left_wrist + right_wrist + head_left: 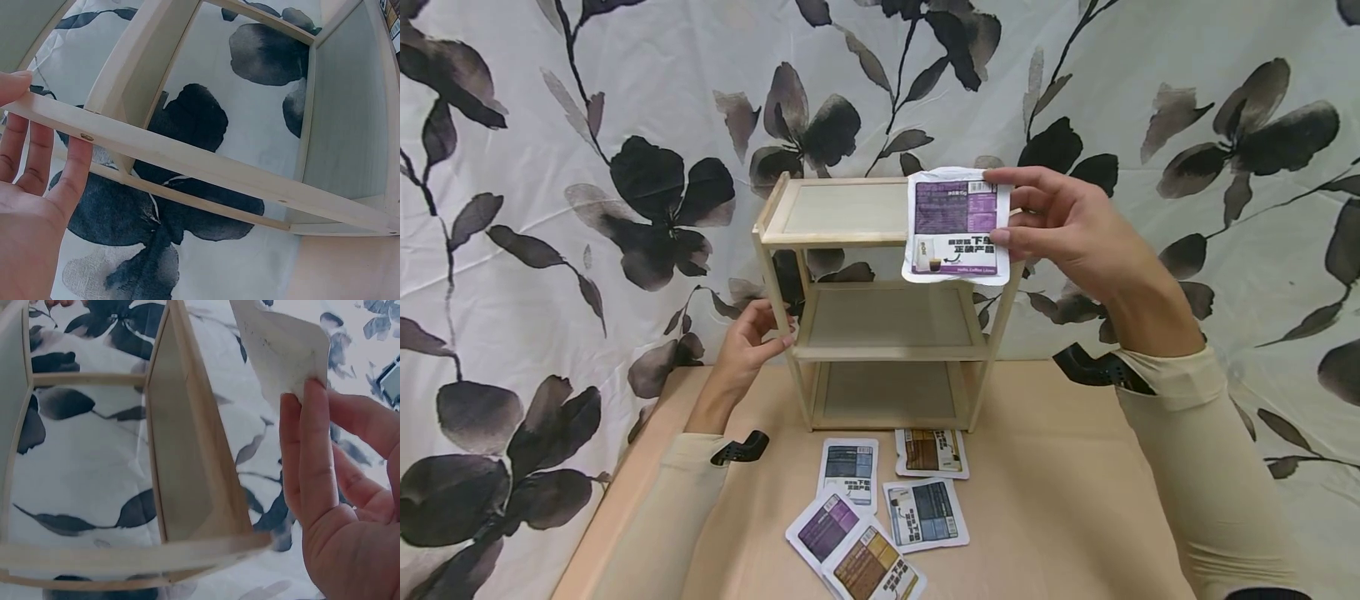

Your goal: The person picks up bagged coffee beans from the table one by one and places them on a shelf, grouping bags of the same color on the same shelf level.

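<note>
A small three-tier wooden shelf [842,208] stands on the table. My left hand [741,358] holds its left front post; in the left wrist view the thumb [14,86] lies on one side of the post [187,159] and the fingers on the other. By its right edge, my right hand [1075,237] pinches a flat white and purple coffee packet [958,221] between thumb and fingers. The packet hangs upright before the top tier's right end, printed side toward the head camera. Its plain back [287,350] shows in the right wrist view.
Several similar packets lie on the table [1045,483] before the shelf: a blue one [850,467], another blue one [927,512], a brown one [932,452] near the bottom tier, and a purple one [827,527] overlapped by a brown one [876,567]. A flower-patterned cloth [647,83] hangs behind.
</note>
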The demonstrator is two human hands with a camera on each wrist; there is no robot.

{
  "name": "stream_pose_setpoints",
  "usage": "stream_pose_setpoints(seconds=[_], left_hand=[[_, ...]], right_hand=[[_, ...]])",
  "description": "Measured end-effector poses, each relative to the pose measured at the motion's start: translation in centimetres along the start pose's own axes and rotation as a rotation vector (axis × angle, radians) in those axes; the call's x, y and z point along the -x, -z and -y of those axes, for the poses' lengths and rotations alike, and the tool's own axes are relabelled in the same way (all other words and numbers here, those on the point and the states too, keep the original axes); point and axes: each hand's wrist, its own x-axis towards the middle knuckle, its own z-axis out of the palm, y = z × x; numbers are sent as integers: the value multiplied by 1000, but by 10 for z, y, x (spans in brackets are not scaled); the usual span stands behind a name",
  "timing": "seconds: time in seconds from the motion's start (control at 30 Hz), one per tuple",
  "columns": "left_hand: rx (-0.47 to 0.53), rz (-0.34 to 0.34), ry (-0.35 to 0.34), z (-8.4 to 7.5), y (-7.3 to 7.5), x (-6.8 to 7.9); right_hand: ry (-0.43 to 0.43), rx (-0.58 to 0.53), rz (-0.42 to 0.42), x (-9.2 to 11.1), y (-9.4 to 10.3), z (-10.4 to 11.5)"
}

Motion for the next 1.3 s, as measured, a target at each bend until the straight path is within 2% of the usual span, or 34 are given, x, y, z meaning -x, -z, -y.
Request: stream_pose_setpoints(seconds=[0.13, 0.5, 0.77, 0.9, 1.13, 1.3], left_hand=[[-4, -3, 2, 0, -1, 0], [2, 5, 6, -1, -2, 0], [5, 5, 9, -1, -2, -2], [5, 3, 9, 0, -1, -3], [18, 2, -1, 1, 0, -4], [32, 1, 1, 1, 1, -3]], right_hand=[[-8, -52, 18, -9, 11, -5], [-18, -108, 66, -35, 38, -16], [-66, -111, 98, -56, 48, -21], [-108, -56, 63, -63, 49, -24], [-175, 106, 21, -73, 52, -29], [-217, 149, 8, -79, 52, -32]])
